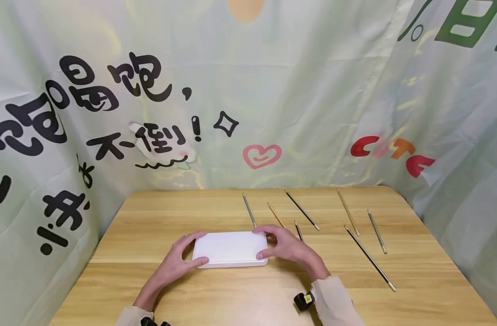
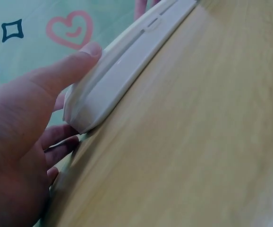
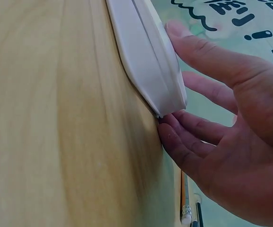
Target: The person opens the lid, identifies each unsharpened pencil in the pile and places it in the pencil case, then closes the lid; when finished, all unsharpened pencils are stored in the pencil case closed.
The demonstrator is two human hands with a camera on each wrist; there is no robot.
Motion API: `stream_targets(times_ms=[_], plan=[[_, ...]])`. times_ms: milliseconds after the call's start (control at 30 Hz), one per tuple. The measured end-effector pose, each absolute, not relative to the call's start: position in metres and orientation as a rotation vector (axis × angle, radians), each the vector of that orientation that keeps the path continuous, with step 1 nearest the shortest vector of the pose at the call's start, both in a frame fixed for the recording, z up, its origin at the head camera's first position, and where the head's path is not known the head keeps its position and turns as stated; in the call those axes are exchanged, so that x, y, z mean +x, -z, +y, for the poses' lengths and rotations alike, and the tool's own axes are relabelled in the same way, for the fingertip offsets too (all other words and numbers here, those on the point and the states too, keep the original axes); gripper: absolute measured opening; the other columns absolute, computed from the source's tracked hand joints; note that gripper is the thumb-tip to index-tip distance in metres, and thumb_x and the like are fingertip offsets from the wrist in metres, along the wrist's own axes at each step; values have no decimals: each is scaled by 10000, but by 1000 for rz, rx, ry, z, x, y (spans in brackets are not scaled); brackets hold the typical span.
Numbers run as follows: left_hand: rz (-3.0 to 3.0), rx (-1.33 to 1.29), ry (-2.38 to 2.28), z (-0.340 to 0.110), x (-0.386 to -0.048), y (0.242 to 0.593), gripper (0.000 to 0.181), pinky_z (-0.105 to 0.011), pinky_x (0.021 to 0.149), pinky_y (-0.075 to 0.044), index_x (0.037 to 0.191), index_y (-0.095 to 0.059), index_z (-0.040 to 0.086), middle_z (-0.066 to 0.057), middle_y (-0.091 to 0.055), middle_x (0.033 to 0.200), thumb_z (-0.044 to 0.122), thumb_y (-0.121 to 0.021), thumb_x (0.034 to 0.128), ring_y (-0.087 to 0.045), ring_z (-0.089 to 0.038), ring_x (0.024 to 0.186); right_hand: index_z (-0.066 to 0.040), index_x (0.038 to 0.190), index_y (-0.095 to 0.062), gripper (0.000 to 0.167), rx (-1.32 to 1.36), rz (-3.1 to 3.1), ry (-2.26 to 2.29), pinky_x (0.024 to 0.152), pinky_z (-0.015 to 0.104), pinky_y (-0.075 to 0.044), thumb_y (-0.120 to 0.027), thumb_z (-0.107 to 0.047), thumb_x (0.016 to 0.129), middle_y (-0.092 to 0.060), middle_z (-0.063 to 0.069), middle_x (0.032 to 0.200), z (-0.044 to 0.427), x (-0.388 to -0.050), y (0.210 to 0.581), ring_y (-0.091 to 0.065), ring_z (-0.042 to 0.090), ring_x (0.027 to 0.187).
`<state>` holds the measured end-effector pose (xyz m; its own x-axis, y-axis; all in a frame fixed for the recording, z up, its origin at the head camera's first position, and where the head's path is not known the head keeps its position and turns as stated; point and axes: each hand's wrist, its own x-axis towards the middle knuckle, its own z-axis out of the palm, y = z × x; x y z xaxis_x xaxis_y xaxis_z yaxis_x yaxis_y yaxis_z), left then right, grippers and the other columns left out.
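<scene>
A flat white pencil case [image 1: 230, 248] lies on the wooden table with its lid down. At its left end my left hand [image 1: 181, 258] grips it, thumb on the front top edge and fingers at the back and side. My right hand [image 1: 287, 244] holds the right end in much the same way. In the left wrist view, a small catch shows on the front of the case [image 2: 122, 71]. The right wrist view shows the rounded corner of the case [image 3: 148, 61] between thumb and fingers. What lies inside the case is hidden.
Several pencils lie scattered on the table [image 1: 150, 217]. Behind my right hand are a green-grey pencil [image 1: 250, 210], an orange-brown pencil [image 1: 277, 215] and a dark pencil [image 1: 299, 231]. A long black pencil [image 1: 370, 258] lies farther right. Printed cloth [image 1: 305, 113] hangs around the table.
</scene>
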<state>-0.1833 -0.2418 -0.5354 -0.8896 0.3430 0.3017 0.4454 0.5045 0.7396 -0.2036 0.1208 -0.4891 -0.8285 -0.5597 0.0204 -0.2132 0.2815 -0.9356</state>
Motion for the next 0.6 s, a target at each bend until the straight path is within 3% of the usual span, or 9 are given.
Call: stream_targets(times_ms=[600], plan=[[-2614,-669,1347,-247,-183,537,694,-585,1081,-382,1426,-603,188,-2,-599,1425,326,-895,812,-523,-282,1321,-7,1430,-559,680,-771,2378,1413,1039,515,-489,-866,-151,840,-510,214,1467,116,-202,488,-540,363,1257]])
